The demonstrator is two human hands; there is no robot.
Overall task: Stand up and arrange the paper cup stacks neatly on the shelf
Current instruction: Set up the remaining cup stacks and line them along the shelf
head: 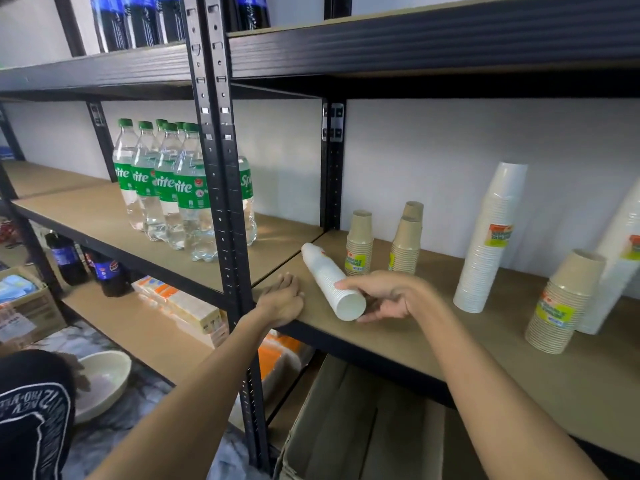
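Gripping the fallen white stack (pixel 330 280) near its base, right hand (pixel 388 294) fingers curled around it; left hand (pixel 282 299) is pressing flat, fingers together, on the shelf (pixel 433 344). Tipping it upright slowly should be keeping the cups nested.

A white cup stack (pixel 330 280) lies on its side on the shelf (pixel 433 337), its near end in the right grip (pixel 384 299); other cup stacks (pixel 488 244) stand upright beyond.

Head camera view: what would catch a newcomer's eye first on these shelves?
Probably the white cup stack lying on its side near the shelf front edge, with the right hand gripping its near end and the left hand flat on the board beside it. Behind it, brown and white cup stacks stand upright, and green-labelled Sprite bottles fill the bay to the left.
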